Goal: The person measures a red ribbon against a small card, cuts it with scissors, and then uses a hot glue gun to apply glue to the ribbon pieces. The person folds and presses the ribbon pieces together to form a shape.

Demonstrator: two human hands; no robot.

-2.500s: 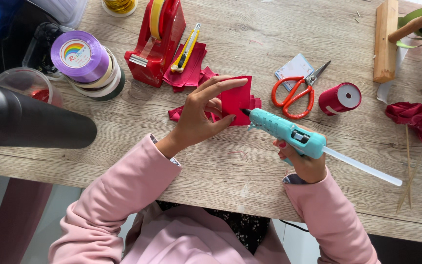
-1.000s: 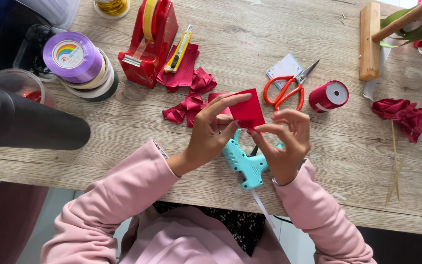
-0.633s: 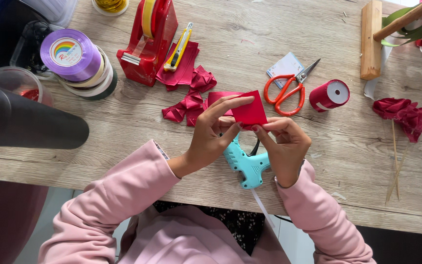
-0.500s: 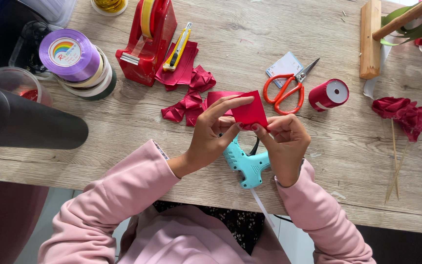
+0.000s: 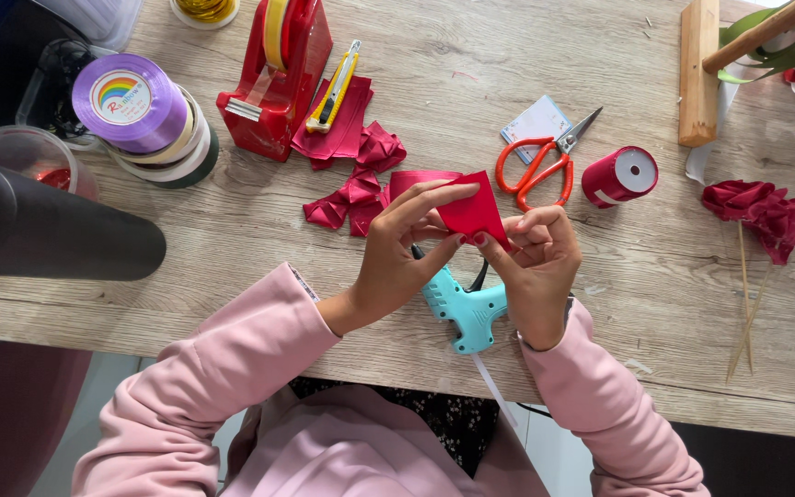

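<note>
We have laid the turquoise glue gun (image 5: 465,310) down on the worktop (image 5: 232,276), so now our left hand (image 5: 400,248) and right hand (image 5: 537,267) both close their grip on the folded red ribbon piece (image 5: 473,213), pressing its fold together.

— Glue gun (image 5: 464,308)?
— No longer gripped in right hand (image 5: 534,271); now flat on table (image 5: 232,230), under both hands.
— And the red ribbon piece (image 5: 471,213)?
— Lifted off the tabletop, pinched between left hand (image 5: 407,253) and right (previously left only), folded to a point.
</note>
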